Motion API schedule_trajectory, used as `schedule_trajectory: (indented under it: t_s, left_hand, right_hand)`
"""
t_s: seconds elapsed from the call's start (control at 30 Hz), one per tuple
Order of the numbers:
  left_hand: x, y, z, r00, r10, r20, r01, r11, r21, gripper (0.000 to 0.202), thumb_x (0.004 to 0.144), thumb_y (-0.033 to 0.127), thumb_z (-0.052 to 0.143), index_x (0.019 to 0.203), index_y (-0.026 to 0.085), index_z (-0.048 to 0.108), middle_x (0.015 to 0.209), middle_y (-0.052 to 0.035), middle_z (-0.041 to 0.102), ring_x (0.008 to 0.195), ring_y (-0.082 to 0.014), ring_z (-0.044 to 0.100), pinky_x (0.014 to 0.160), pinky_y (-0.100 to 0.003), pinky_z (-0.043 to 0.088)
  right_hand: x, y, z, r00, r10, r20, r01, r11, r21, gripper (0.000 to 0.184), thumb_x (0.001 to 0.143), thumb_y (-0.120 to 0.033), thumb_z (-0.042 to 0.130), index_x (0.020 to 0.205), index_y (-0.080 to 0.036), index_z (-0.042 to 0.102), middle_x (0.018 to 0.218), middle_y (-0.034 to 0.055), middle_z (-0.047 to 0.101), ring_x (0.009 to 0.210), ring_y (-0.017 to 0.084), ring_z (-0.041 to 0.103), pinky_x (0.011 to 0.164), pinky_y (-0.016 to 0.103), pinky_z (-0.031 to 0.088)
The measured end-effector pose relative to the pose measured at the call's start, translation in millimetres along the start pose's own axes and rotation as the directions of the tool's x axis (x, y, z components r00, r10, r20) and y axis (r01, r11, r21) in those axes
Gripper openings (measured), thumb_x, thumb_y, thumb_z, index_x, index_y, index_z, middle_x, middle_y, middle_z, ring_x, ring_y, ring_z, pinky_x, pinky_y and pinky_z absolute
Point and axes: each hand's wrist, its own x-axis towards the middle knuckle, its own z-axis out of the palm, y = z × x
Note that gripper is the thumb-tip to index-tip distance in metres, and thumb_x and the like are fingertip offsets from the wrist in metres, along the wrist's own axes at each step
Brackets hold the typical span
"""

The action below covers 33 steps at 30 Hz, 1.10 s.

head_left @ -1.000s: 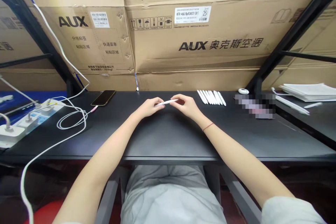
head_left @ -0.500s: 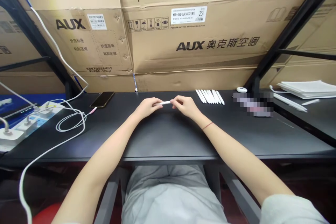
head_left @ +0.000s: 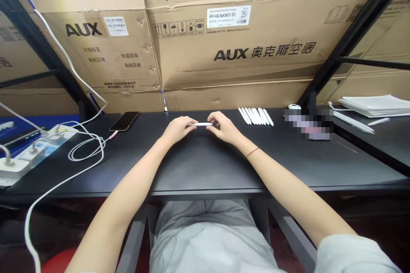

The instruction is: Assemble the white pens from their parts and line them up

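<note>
My left hand (head_left: 178,130) pinches one end of a slim white pen (head_left: 202,124) between thumb and fingers, holding it level just over the desk. At the pen's other end is my right hand (head_left: 226,129), its thumb and forefinger spread apart around the tip; whether the thumb touches the pen I cannot tell. Several similar white pens (head_left: 255,116) lie side by side in a row to the right of my right hand.
A phone (head_left: 124,121) with a white charging cable (head_left: 86,147) lies at the left, beside a power strip (head_left: 35,153). Cardboard boxes (head_left: 192,66) stand behind the black desk (head_left: 205,166). A white case (head_left: 294,106), a blurred-out item (head_left: 309,126) and a paper stack (head_left: 378,106) are at right.
My right thumb and forefinger have parted from their pinch on the pen's right end, showing more of the tip. The left hand still grips its end.
</note>
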Motion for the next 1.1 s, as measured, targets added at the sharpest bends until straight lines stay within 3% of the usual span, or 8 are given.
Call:
schedule_trajectory:
  t_s: [0.1,0.23,0.37,0.53,0.7,0.8,0.93,1.1]
  left_hand:
    - [0,0,0.1,1.0,0.009,0.003,-0.009,1.0,0.006,0.02,0.087,0.026,0.057,0.102,0.021,0.069,0.097,-0.0034,0.071,0.09,-0.0188,0.064,0.083,-0.03,0.048]
    - [-1,-1,-0.2,1.0,0.001,-0.015,-0.001,1.0,0.0,0.02,0.087,0.026,0.057,0.102,0.021,0.069,0.096,-0.0031,0.071,0.088,-0.0181,0.065,0.082,-0.029,0.049]
    - [-1,-1,-0.4,0.999,-0.005,-0.046,0.004,1.0,-0.018,0.021,0.087,0.028,0.055,0.102,0.022,0.069,0.096,-0.0033,0.071,0.086,-0.0172,0.065,0.081,-0.029,0.049]
    - [-1,-1,-1.2,0.999,0.0,-0.046,-0.001,1.0,-0.005,0.022,0.088,0.028,0.054,0.104,0.022,0.068,0.098,-0.0036,0.071,0.089,-0.0177,0.064,0.083,-0.029,0.049]
    - [-2,-2,-1.0,1.0,0.001,-0.002,-0.001,1.0,0.015,0.023,0.088,0.028,0.054,0.105,0.021,0.068,0.099,-0.004,0.071,0.092,-0.0192,0.064,0.085,-0.031,0.048]
    - [-1,-2,-1.5,1.0,0.004,-0.005,-0.004,1.0,0.03,0.023,0.089,0.028,0.053,0.105,0.022,0.068,0.099,-0.0042,0.071,0.092,-0.0192,0.064,0.085,-0.031,0.047]
    - [0,0,-3.9,0.999,0.033,0.027,-0.036,0.995,0.089,0.025,0.091,0.031,0.049,0.105,0.021,0.068,0.099,-0.0057,0.071,0.091,-0.0205,0.064,0.084,-0.033,0.045]
    - [1,4,-6.3,0.995,0.096,-0.018,-0.091,0.981,0.171,0.023,0.092,0.031,0.049,0.099,0.024,0.069,0.1,-0.0049,0.072,0.101,-0.0215,0.061,0.1,-0.041,0.035]
  right_hand:
    - [0,1,1,1.0,-0.024,0.001,0.024,0.999,-0.033,0.023,0.089,-0.032,0.048,0.072,-0.02,0.058,0.091,0.0069,0.061,0.085,0.019,0.058,0.081,0.034,0.047]
    - [-1,4,2,0.998,-0.062,-0.024,0.061,0.998,-0.03,0.012,0.083,-0.031,0.058,0.086,-0.02,0.059,0.098,0.0079,0.059,0.086,0.019,0.057,0.078,0.034,0.048]
    - [0,5,5,0.996,-0.091,-0.024,0.088,0.99,-0.114,0.016,0.089,-0.026,0.048,0.077,-0.02,0.057,0.089,0.0078,0.062,0.083,0.021,0.056,0.079,0.036,0.047]
    - [0,-1,4,0.998,-0.059,-0.033,0.054,0.99,-0.132,0.014,0.089,-0.029,0.05,0.088,-0.019,0.059,0.09,0.0078,0.063,0.083,0.02,0.056,0.079,0.033,0.045]
    - [0,-3,1,0.997,0.048,0.063,-0.034,0.978,-0.205,0.021,0.091,-0.034,0.048,0.081,-0.02,0.061,0.082,0.0062,0.064,0.076,0.02,0.055,0.075,0.032,0.043]
    - [0,-2,-1,0.996,0.027,0.086,-0.007,0.973,-0.232,0.017,0.089,-0.032,0.05,0.087,-0.02,0.063,0.086,0.0069,0.064,0.078,0.02,0.055,0.075,0.031,0.042]
    - [-1,-4,-2,0.989,0.032,0.145,0.015,0.951,-0.31,0.023,0.09,-0.028,0.046,0.079,-0.019,0.064,0.079,0.0074,0.064,0.074,0.019,0.054,0.072,0.03,0.039]
    - [-1,-12,0,0.97,0.112,0.216,-0.037,0.945,-0.325,0.028,0.092,-0.03,0.043,0.076,-0.019,0.063,0.077,0.0048,0.065,0.069,0.017,0.056,0.065,0.026,0.037]
